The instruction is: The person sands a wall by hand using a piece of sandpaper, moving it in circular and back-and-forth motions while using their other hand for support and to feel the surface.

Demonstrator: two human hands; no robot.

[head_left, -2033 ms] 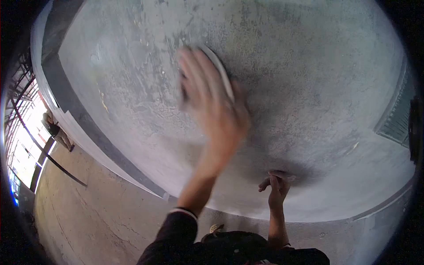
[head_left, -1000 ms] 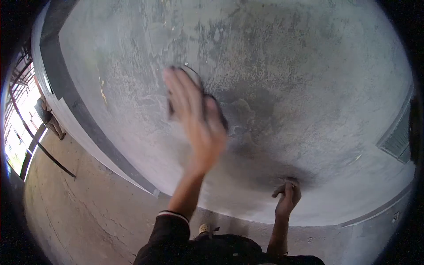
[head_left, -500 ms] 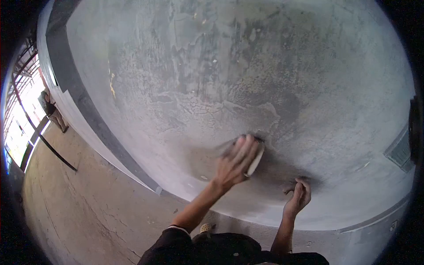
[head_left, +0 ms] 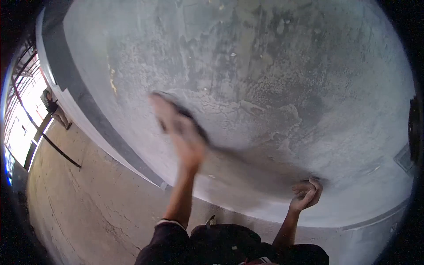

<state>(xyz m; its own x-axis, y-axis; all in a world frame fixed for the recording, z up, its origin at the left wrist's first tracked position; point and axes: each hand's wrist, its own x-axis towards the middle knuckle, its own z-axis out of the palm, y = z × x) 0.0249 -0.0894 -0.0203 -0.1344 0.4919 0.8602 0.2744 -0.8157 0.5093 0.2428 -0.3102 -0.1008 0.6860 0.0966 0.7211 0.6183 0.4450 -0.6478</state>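
Note:
My left hand [head_left: 180,132], smeared by motion, is at the left-centre of a grey plastered wall [head_left: 265,75]. It grips a flat sanding block [head_left: 195,123], whose dark edge shows along the right side of the fingers. A dark shadow trails from the block across the wall. Lower right, my right hand [head_left: 308,193] is held close to the wall, fingers curled in and nothing showing between them. The wall's surface is patchy, with rough, cracked-looking plaster in the middle and paler, smoother areas lower down.
A dark grey band [head_left: 90,110] runs down the wall's left edge. Beyond it a person [head_left: 55,108] stands at the far left, near a dark curved pole [head_left: 57,154]. The concrete floor [head_left: 88,203] lies below. A recessed box [head_left: 404,157] sits at the right.
My left hand has swept up and to the left across the wall with the sanding block. My right hand stays low by the wall, its fingers a little more curled. The view has shifted slightly.

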